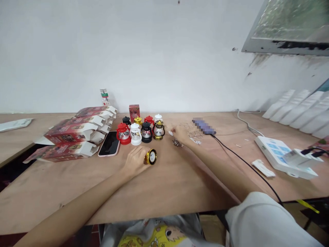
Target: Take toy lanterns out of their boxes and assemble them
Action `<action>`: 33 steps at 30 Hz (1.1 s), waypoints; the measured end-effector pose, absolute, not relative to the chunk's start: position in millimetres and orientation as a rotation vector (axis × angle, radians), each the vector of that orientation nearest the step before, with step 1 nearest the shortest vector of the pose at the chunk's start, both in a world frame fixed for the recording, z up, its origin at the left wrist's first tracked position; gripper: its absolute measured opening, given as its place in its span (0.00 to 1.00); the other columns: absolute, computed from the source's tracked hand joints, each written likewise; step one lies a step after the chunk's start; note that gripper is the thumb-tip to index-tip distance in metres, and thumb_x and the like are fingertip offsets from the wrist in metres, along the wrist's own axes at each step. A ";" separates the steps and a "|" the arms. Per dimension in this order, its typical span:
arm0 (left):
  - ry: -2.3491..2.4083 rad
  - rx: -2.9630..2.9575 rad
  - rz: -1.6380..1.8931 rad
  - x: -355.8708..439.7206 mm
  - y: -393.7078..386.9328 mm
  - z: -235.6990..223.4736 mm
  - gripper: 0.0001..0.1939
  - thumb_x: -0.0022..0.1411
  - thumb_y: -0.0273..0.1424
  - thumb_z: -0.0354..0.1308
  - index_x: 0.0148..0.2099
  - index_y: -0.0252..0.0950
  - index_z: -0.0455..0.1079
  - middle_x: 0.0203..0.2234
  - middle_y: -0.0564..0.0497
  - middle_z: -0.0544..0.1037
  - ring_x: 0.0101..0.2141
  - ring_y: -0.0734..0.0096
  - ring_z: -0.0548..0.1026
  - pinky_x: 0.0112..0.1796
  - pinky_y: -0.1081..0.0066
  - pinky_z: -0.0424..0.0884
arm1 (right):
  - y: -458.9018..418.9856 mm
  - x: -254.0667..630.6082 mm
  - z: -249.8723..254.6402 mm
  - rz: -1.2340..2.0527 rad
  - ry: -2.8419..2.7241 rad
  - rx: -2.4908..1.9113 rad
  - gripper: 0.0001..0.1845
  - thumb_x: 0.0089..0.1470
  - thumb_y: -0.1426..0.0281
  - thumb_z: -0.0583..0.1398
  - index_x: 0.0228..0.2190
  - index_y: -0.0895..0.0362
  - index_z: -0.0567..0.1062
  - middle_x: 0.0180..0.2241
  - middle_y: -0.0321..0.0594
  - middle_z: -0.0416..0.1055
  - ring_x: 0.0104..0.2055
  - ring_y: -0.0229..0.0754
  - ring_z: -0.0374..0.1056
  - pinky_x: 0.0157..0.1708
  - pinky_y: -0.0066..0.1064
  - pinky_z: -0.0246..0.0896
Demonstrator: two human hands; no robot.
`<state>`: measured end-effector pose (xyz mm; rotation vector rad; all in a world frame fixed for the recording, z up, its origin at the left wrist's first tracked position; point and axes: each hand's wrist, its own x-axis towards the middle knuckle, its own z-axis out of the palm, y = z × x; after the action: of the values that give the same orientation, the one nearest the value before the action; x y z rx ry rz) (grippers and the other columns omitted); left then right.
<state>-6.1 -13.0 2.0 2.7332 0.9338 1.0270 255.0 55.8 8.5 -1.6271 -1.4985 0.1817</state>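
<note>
My left hand [135, 160] is wrapped around a small gold lantern [151, 157], which lies tipped so that its round base with a white centre faces me. My right hand [181, 134] reaches over the table, fingers drawn together beside a small white piece [170, 133]; what is between them is too small to make out. Just below it lies a little heap of metal parts [177, 143]. Thin wire handles [191, 132] and white plastic bits [195, 141] are to its right. A group of mini lanterns in red, white [135, 134], black [146, 132] and gold [158, 130] stands upright beyond my left hand.
Flattened red cartons [74, 132] are stacked at the left, next to a phone [109, 144]. Behind the lanterns stands a red box [134, 112]. At the right are a phone on a black cable [204, 126], a power strip [285, 154], crumpled white paper [263, 168] and white stacked pieces [300, 111].
</note>
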 end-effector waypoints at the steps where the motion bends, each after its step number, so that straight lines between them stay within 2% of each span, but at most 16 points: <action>1: 0.925 2.723 1.033 -5.9 -12.8 1.9 0.14 0.49 0.33 0.59 0.41 0.39 0.67 0.38 0.45 0.76 0.41 0.59 0.73 0.41 0.63 0.68 | 54.9 252.9 11.4 0.175 -1.509 -1.618 0.08 0.42 0.79 0.60 0.19 0.56 0.73 0.21 0.39 0.71 0.34 0.44 0.68 0.35 0.31 0.59; 6: 0.889 2.719 1.042 -4.6 -12.7 1.2 0.13 0.50 0.33 0.58 0.40 0.38 0.67 0.37 0.45 0.76 0.40 0.59 0.73 0.41 0.64 0.67 | 15.1 227.2 21.6 0.131 -1.611 -1.493 0.06 0.51 0.72 0.58 0.27 0.53 0.76 0.30 0.38 0.74 0.35 0.43 0.69 0.38 0.33 0.60; 9: 0.871 2.731 1.068 -3.9 -13.4 1.2 0.13 0.51 0.34 0.58 0.40 0.38 0.67 0.37 0.45 0.76 0.39 0.58 0.74 0.41 0.64 0.67 | -26.9 203.6 19.3 -0.007 -1.711 -1.143 0.07 0.54 0.68 0.56 0.29 0.52 0.75 0.30 0.38 0.74 0.34 0.41 0.69 0.38 0.35 0.62; 12: 0.850 2.716 1.092 -3.2 -14.6 1.5 0.12 0.52 0.34 0.57 0.40 0.38 0.67 0.36 0.44 0.76 0.38 0.58 0.74 0.39 0.63 0.67 | -56.5 185.3 11.1 -0.143 -1.824 -0.856 0.07 0.54 0.70 0.57 0.29 0.53 0.75 0.27 0.38 0.74 0.30 0.39 0.67 0.33 0.33 0.62; 16: 0.874 2.734 1.099 -2.8 -15.0 1.8 0.11 0.53 0.36 0.57 0.39 0.38 0.67 0.35 0.44 0.77 0.37 0.59 0.74 0.38 0.64 0.67 | -61.9 175.7 -0.1 -0.235 -1.877 -0.752 0.04 0.53 0.72 0.59 0.30 0.53 0.75 0.27 0.38 0.75 0.28 0.38 0.66 0.30 0.32 0.61; 23: 0.738 2.979 1.311 -2.8 -12.2 0.3 0.11 0.57 0.34 0.54 0.41 0.36 0.64 0.33 0.46 0.76 0.34 0.62 0.74 0.35 0.67 0.68 | -55.8 176.5 -7.1 -0.290 -1.898 -0.712 0.05 0.53 0.74 0.59 0.34 0.56 0.74 0.32 0.42 0.75 0.34 0.38 0.69 0.35 0.33 0.66; 28: 0.791 3.055 1.396 0.3 -15.4 -0.1 0.10 0.56 0.30 0.54 0.41 0.34 0.62 0.32 0.46 0.76 0.34 0.63 0.74 0.34 0.67 0.69 | -58.8 175.2 -11.1 -0.388 -1.944 -0.696 0.07 0.54 0.77 0.57 0.34 0.58 0.73 0.38 0.47 0.74 0.40 0.41 0.70 0.40 0.34 0.69; 33: 0.858 3.047 1.337 3.1 -17.3 -2.6 0.12 0.53 0.27 0.54 0.41 0.35 0.63 0.32 0.46 0.76 0.34 0.62 0.74 0.34 0.67 0.70 | -58.3 171.2 -13.0 -0.587 -1.955 -0.710 0.07 0.53 0.78 0.56 0.32 0.58 0.73 0.35 0.47 0.75 0.39 0.41 0.72 0.39 0.32 0.71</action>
<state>3.1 -17.3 -2.6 3.0473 0.8581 1.3371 171.2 -58.3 -13.0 -0.7103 -1.9548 -0.5866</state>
